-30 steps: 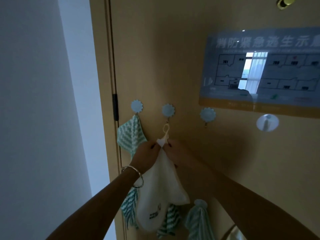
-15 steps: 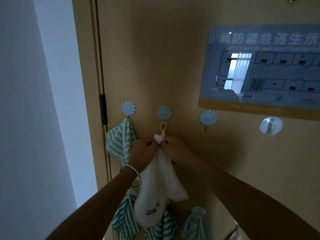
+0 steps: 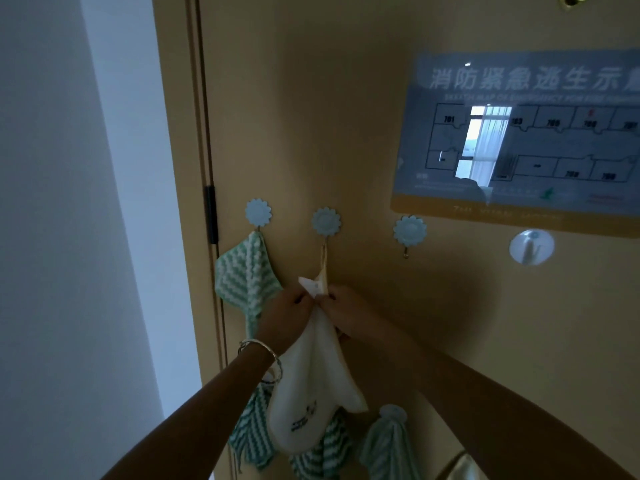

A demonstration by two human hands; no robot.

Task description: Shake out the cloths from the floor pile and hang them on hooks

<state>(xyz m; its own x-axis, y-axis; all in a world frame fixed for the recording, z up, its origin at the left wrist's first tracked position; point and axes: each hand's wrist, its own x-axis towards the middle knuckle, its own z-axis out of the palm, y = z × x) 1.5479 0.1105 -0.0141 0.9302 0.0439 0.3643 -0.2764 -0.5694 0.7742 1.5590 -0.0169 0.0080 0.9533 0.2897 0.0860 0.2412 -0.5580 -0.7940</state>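
Observation:
A white cloth (image 3: 313, 400) hangs down the tan door, its cream loop (image 3: 324, 263) stretched up to the middle flower hook (image 3: 326, 221). My left hand (image 3: 289, 315) and my right hand (image 3: 348, 315) pinch the cloth's top corner just below the loop, one on each side. A green-and-white striped cloth (image 3: 244, 275) hangs from the left flower hook (image 3: 258, 212). The right flower hook (image 3: 409, 230) and a round clear hook (image 3: 531, 247) carry nothing.
More striped green cloths (image 3: 389, 445) hang on lower hooks beneath my arms. An evacuation plan sign (image 3: 519, 140) is fixed to the door at upper right. A door hinge (image 3: 210, 214) and frame sit at left, beside a white wall (image 3: 69, 237).
The loop has gone from slack below the middle hook to stretched up onto it. My hands stay pinched at the cloth's top corner.

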